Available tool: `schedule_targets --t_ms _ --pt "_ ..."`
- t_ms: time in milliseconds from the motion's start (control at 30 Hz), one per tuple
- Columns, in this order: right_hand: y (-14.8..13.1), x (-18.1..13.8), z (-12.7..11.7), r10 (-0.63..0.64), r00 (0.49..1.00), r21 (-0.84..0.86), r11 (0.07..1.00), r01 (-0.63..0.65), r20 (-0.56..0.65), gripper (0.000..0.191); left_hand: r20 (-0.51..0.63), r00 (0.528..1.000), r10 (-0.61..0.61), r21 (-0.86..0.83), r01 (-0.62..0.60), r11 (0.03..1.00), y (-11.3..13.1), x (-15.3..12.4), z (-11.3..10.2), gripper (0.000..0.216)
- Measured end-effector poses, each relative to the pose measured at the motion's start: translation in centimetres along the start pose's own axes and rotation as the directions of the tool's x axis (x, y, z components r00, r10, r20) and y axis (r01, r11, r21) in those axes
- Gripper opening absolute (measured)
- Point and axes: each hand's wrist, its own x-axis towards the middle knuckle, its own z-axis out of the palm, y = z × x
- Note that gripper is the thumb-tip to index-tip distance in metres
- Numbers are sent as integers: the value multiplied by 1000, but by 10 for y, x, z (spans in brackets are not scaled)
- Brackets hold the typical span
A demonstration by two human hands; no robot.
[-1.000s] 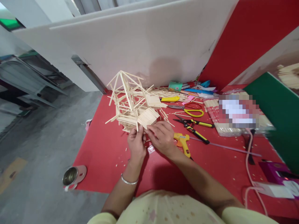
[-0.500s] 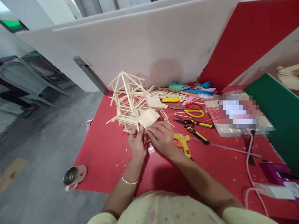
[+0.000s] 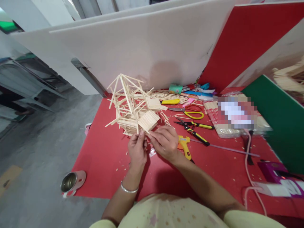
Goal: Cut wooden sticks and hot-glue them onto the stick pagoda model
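A pale model building [image 3: 127,109] made of thin wooden sticks stands on the red table [image 3: 99,161]. Its pointed roof frame is partly covered by a slatted stick panel [image 3: 148,121] that slopes toward me. My left hand [image 3: 137,148] is closed, thumb and fingers pinching the model at the lower end of a stick beside this panel. Close by on the right, my right hand [image 3: 165,142] has its fingertips pinched together at the panel's lower edge, on what looks like a thin wooden stick. The fingers mostly hide the pinched ends.
Right of my hands lie a yellow glue gun [image 3: 185,147], pliers [image 3: 192,128], scissors [image 3: 190,113] and a yellow cutter [image 3: 170,101]. Loose sticks [image 3: 163,94] are spread behind. A mug [image 3: 73,182] stands at the left corner. A pink cord [image 3: 247,164] crosses the right side.
The whole view has shifted slightly, so things appear a little further left. Both hands keep their pinch at the panel's lower edge, with hardly any movement against the model.
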Motion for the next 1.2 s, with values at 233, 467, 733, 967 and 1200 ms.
schedule_targets --t_ms 233,467,733,967,1200 --pt "-5 -25 -43 -3 995 -90 996 12 100 16 128 977 -171 26 169 985 -6 -29 18 39" --pt "83 -28 -117 456 800 -447 853 -268 391 28 252 958 -137 94 116 989 -32 -21 45 36" --pt "193 4 -130 665 555 -727 670 -148 500 43 287 943 -166 176 118 977 -51 -11 69 52" --pt "243 34 -92 596 464 -661 750 -32 655 51 285 955 -81 224 16 974 -62 6 85 43" --pt "238 37 -107 597 525 -702 712 0 606 49 240 966 -99 240 40 970 -82 22 96 40"
